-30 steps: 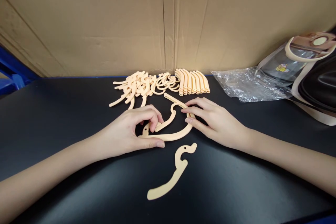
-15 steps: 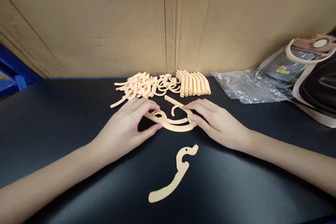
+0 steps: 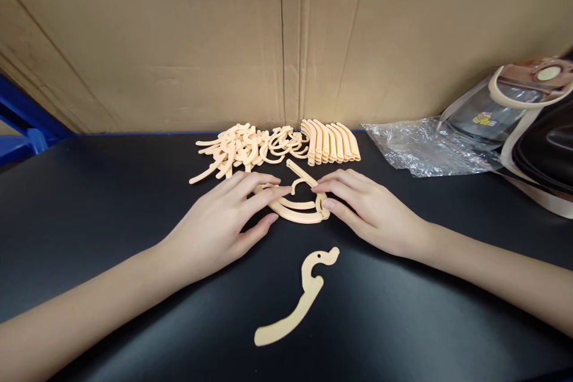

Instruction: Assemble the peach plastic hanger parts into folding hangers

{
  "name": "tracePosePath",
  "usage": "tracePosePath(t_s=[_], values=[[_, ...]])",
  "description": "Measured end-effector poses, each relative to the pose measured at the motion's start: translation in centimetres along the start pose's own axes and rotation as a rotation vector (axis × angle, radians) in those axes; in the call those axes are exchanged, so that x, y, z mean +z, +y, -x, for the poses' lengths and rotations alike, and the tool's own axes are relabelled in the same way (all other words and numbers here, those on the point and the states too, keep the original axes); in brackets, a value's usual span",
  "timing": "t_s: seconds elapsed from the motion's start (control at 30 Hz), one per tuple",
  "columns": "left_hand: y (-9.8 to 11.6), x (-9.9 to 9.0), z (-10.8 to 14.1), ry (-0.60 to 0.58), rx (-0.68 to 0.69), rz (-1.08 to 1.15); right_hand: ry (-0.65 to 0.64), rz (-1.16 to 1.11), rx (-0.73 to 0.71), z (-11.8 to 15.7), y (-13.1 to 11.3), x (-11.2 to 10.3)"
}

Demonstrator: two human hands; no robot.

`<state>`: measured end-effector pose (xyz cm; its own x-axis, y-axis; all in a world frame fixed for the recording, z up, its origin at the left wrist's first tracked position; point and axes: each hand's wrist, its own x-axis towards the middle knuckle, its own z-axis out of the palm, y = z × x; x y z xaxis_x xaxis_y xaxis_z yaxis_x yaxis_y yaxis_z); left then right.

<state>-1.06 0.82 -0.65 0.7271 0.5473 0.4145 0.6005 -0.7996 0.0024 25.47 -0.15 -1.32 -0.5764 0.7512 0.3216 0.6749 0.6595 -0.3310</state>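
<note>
A beige plastic folding hanger (image 3: pixel 298 215) lies on the black table, its curved arms and a small hook (image 3: pixel 299 182) showing between my hands. My left hand (image 3: pixel 233 209) rests over its left part, fingers stretched and apart, with the index fingertip close to the hook. That left end is partly hidden under the fingers. My right hand (image 3: pixel 367 203) pinches the jointed right end with thumb and fingers, where a straight arm (image 3: pixel 301 172) slants up to the left. Nearer to me, a separate curved hanger piece (image 3: pixel 290 316) with a rounded, holed head lies flat.
At the back, a loose pile of beige hanger pieces (image 3: pixel 237 146), several hooks (image 3: pixel 284 142) and a neat row of curved arms (image 3: pixel 331 142) lie before a cardboard wall (image 3: pixel 179 42). To the right are clear plastic wrap (image 3: pixel 416 146), a bottle (image 3: pixel 483 110) and a black bag (image 3: pixel 546 149).
My left hand has shifted slightly right and its fingers have stretched out over the hanger toward the hook. The hanger has moved slightly; my right hand stays at its right end.
</note>
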Motion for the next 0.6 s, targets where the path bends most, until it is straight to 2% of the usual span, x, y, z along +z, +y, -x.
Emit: tracePosePath(t_s=[0.23, 0.43, 0.6], values=[[-0.36, 0.25, 0.21, -0.052, -0.003, 0.089, -0.010, 0.050, -0.022, 0.01, -0.07, -0.06], [-0.17, 0.03, 0.23, -0.090, -0.050, 0.171, -0.014, -0.006, -0.069, 0.00, -0.06, -0.20], [0.23, -0.35, 0.10, -0.105, -0.140, 0.300, -0.077, -0.050, -0.246, 0.11, -0.09, -0.23]])
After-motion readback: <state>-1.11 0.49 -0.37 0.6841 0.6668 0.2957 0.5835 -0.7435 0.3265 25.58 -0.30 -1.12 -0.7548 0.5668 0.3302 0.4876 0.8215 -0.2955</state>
